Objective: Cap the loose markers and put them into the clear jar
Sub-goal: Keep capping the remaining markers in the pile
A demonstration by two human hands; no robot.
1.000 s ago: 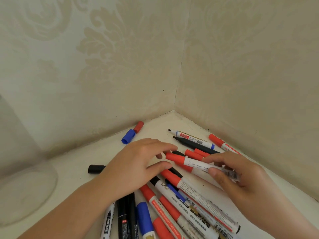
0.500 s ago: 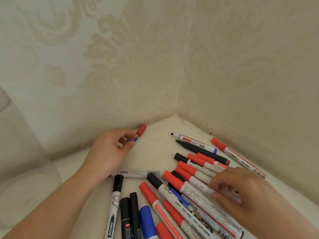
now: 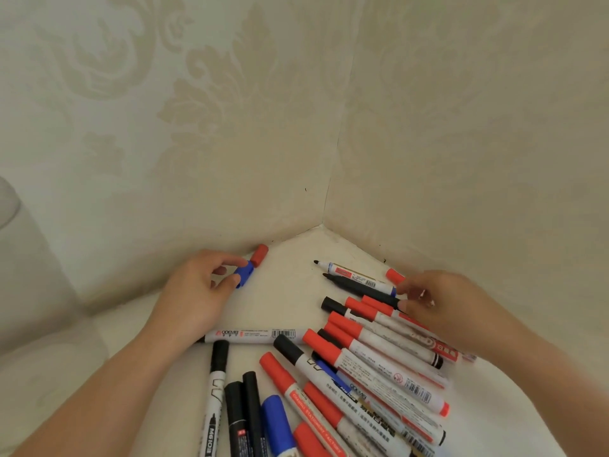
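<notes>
Fingers and thumb of the left hand pinch a blue cap near the back wall. Just past it, a red cap lies against the foot of that wall. The right hand curls its fingers down over the far end of the marker pile; the fingertips touch a black marker with no cap on, but I cannot tell if they grip it. Beside it lies another open marker with a bare black tip. Many more markers lie in a messy heap, with red, black and blue caps. One white marker lies sideways just under the left wrist. At the far left edge stands the clear jar, blurry and well apart from the pile. Everything rests on a pale cream shelf that fits into a corner. Two walls meet there, covered in cream wallpaper with a big leafy pattern. The shelf edge by the walls looks a bit dirty.
</notes>
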